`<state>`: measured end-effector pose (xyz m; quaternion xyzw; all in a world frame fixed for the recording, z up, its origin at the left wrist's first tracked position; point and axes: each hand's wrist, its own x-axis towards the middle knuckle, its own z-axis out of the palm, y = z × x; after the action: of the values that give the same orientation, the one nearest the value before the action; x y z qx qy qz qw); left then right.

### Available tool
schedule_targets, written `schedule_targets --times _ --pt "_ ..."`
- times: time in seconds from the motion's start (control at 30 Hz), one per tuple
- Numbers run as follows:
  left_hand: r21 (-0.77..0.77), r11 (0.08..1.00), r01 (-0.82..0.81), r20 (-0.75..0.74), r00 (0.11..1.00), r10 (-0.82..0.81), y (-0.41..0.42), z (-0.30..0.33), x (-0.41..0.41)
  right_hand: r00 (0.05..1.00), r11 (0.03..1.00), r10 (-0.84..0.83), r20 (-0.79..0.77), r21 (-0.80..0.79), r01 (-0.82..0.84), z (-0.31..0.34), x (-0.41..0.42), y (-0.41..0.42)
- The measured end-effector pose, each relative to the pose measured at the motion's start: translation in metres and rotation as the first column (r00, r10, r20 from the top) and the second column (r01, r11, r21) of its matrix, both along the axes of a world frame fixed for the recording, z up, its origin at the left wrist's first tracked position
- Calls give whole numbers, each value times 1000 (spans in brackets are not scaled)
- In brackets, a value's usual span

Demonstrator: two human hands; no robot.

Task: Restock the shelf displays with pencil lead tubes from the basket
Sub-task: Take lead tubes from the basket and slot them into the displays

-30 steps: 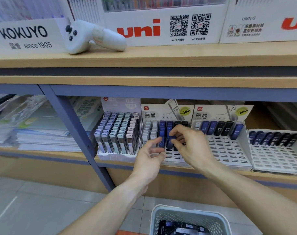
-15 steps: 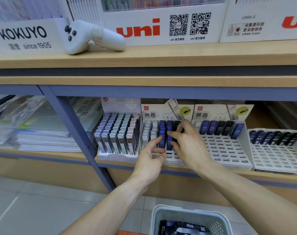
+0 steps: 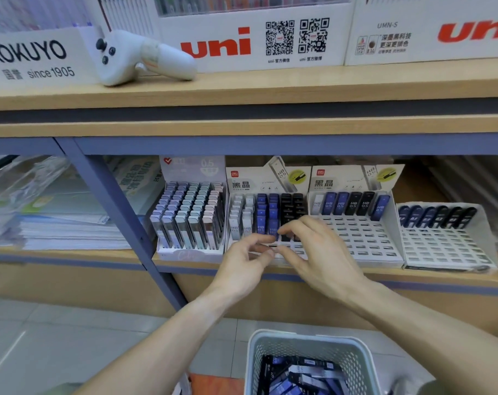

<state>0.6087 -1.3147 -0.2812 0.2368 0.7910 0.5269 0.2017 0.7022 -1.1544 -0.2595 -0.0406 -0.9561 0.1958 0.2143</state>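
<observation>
My left hand [image 3: 242, 262] and my right hand [image 3: 320, 252] meet fingertip to fingertip at the front of the middle lead display [image 3: 243, 182]. Its rows of white, blue and black pencil lead tubes [image 3: 266, 212] stand just behind my fingers. My left thumb and forefinger are bent round a small dark strip, too blurred to name. Nothing shows in my right hand's loosely curved fingers. Below, the white mesh basket [image 3: 307, 337] holds several blue and black tubes [image 3: 299, 372].
A full display of pale tubes [image 3: 188, 215] stands to the left. Two mostly bare slotted trays [image 3: 361, 238] [image 3: 444, 243] are on the right, each with one back row of tubes. A white controller [image 3: 139, 57] lies on the upper shelf. A blue post [image 3: 114, 206] divides off paper stacks [image 3: 57, 220].
My right hand has drawn back from the blue tube rows toward the tray's front. My left hand has come up so that both sets of fingertips meet.
</observation>
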Motion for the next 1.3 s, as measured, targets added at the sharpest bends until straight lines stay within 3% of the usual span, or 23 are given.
schedule_targets --times 0.13,0.23,0.37,0.47,0.7,1.07,1.3 --pt "-182 970 159 -127 975 -184 -10 -3 17 976 991 121 181 -85 -107 -7 35 1" --pt "-403 857 320 -196 885 -422 -20 -10 38 914 978 207 348 -97 -184 -27 66 1" --pt "-640 614 462 -87 750 -655 -37 -33 62 826 979 204 526 -104 -175 -68 115 -5" --pt "-698 513 498 35 741 -671 -49 -58 79 758 987 157 633 -135 -91 -103 152 -12" --pt "-761 455 462 174 821 -544 -66 -152 113 644 973 88 760 -204 107 -172 185 -19" --pt "-727 560 397 124 878 -462 -23 -228 121 537 894 5 844 -244 375 -248 155 -13" --pt "-725 521 450 211 866 -453 -8 -274 129 539 924 77 839 -262 277 -283 135 -21"
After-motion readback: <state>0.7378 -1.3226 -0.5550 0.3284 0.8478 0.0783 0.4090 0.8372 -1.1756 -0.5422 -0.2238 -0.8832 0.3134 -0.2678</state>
